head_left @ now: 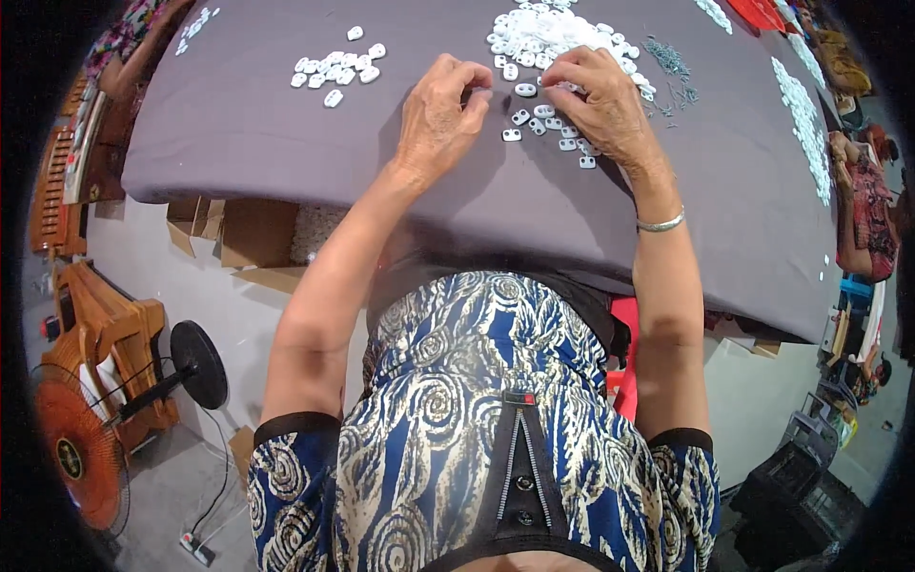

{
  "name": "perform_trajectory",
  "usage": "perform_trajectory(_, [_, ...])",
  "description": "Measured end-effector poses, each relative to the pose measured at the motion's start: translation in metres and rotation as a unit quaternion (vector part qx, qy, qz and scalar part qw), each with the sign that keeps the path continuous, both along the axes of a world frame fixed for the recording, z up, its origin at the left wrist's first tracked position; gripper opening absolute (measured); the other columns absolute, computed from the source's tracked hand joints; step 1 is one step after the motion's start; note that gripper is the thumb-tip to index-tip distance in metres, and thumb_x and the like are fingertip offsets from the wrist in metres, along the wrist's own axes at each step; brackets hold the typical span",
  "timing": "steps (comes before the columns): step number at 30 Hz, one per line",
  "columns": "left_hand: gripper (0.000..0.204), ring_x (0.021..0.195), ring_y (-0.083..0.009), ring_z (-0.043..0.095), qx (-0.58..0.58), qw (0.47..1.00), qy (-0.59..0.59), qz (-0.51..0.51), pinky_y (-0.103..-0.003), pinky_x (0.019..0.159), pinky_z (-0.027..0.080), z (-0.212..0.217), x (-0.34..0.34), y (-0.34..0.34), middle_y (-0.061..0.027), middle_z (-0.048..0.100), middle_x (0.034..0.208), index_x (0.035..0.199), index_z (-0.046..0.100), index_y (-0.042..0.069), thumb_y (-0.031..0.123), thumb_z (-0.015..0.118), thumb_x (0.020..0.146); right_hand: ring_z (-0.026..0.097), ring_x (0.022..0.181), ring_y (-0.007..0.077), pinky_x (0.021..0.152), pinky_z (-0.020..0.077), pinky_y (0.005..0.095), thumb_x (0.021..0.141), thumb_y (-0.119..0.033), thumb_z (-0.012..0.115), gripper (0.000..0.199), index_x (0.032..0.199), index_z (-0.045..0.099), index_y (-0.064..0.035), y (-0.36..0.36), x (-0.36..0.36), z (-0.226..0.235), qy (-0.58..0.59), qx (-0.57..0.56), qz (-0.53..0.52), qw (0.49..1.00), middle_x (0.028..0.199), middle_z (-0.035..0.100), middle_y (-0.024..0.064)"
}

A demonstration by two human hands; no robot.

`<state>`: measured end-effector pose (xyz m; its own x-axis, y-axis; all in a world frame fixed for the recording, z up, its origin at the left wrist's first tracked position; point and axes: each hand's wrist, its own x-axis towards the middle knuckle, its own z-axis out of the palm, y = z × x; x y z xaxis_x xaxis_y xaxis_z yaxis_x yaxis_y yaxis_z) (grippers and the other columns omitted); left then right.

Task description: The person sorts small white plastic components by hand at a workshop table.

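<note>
My left hand [443,112] is raised over the grey-covered table, its thumb and fingers curled together in a pinch. Whatever it may hold is too small or hidden to make out. Across a narrow gap, my right hand [602,107] is also closed in a pinch, and its fingertips hide what may be in them. Between the hands lies a small white oval plastic piece with two dark holes [525,90]. Several similar white two-holed pieces [568,144] are scattered beside and below my right hand. Beyond it rises a heap of white pieces [548,30].
Small grey metal screws or pins [670,62] lie loose right of the heap. A separate group of white pieces [334,67] rests to the left. More white pieces [803,119] line the right edge, near another person's arm [855,205]. A fan [81,453] stands at lower left.
</note>
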<state>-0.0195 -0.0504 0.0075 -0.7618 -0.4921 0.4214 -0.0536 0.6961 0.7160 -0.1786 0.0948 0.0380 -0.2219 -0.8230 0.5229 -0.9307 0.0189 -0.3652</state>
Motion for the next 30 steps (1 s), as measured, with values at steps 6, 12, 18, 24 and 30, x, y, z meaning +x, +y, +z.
perform_trajectory(6, [0.013,0.080,-0.0189,0.060,-0.008,1.000,0.023,0.000,-0.030,0.073,0.049,-0.001,-0.003,-0.001,-0.0073,0.058,0.088,0.095,0.063,0.002,0.005,0.062,0.082,0.056,0.081,0.0292,0.074,0.0479,0.0392,0.077,-0.014,0.067,0.012,0.086,0.066,-0.0058,-0.006,0.017,0.001,-0.021,0.063,0.068,0.996,0.084,0.060,0.0079])
perform_trajectory(12, [0.014,0.079,-0.0131,0.059,0.025,0.999,0.031,0.003,-0.026,0.072,0.049,0.004,-0.001,0.000,-0.0057,0.060,0.090,0.097,0.063,0.001,0.004,0.062,0.083,0.057,0.077,0.0281,0.071,0.0476,0.0387,0.079,-0.013,0.065,0.012,0.082,0.060,-0.0023,-0.009,0.023,-0.001,-0.047,0.096,0.061,0.992,0.080,0.060,0.0107])
perform_trajectory(18, [0.026,0.084,-0.0108,0.063,0.222,0.967,0.066,-0.108,-0.026,0.074,0.051,0.012,-0.001,0.010,-0.0051,0.066,0.089,0.110,0.059,0.005,0.004,0.062,0.084,0.047,0.067,0.0052,0.058,0.0412,0.0220,0.086,-0.008,0.062,0.009,0.088,0.059,0.0001,-0.008,0.020,0.003,-0.313,0.078,0.037,0.946,0.074,0.057,-0.0024])
perform_trajectory(24, [0.027,0.083,-0.0092,0.062,0.243,0.960,0.088,-0.104,-0.024,0.076,0.052,0.014,-0.002,0.013,-0.0044,0.065,0.088,0.109,0.058,0.003,0.001,0.065,0.082,0.044,0.067,0.0026,0.058,0.0380,0.0196,0.088,-0.010,0.062,0.009,0.090,0.060,-0.0022,-0.005,0.020,0.002,-0.356,0.065,0.060,0.930,0.076,0.054,-0.0059])
perform_trajectory(30, [0.026,0.083,-0.0092,0.061,0.292,0.944,0.122,-0.091,-0.024,0.075,0.051,0.010,-0.003,0.013,-0.0048,0.064,0.088,0.108,0.057,0.002,0.001,0.065,0.083,0.051,0.068,0.0070,0.062,0.0453,0.0251,0.087,-0.015,0.062,0.017,0.092,0.063,0.0009,-0.005,0.022,0.008,-0.364,0.083,0.044,0.926,0.072,0.059,0.0013])
